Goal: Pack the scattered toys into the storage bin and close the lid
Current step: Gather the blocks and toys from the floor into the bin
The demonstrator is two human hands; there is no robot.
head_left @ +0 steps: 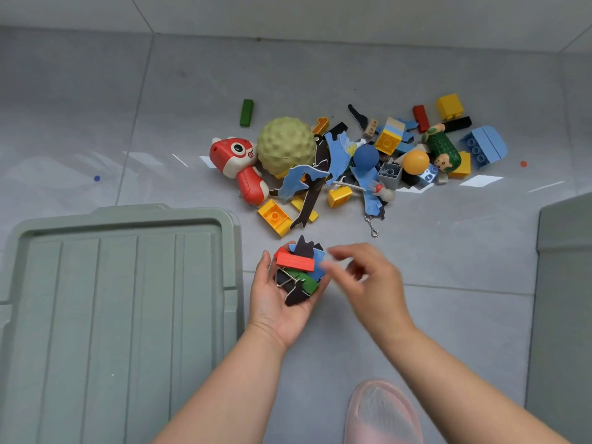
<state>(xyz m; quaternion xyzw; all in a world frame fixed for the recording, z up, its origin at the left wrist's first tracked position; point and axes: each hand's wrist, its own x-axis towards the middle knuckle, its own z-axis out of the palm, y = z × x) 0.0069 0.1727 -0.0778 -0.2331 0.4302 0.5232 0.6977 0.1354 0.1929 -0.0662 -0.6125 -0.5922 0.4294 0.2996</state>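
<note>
My left hand [272, 310] is palm up above the floor and cups a handful of small toys [296, 262]: a red block, a green block, blue and black puzzle pieces and a binder clip. My right hand [371, 283] is blurred just to the right of that handful, its fingers loosely bent with nothing in them. The scattered toy pile lies beyond on the floor: a bumpy green ball [285, 145], a red fish toy [237, 161], a blue ball [365, 157], an orange ball [415, 161], yellow bricks [275, 217] and blue puzzle pieces. The green lid [121, 302] lies flat at my left.
A grey-green bin wall [563, 283] shows at the right edge. A green block [246, 112] lies apart behind the pile. A light blue brick [485, 145] marks the pile's right end. A pink slipper [381, 415] is below my right arm. The wall runs along the far side.
</note>
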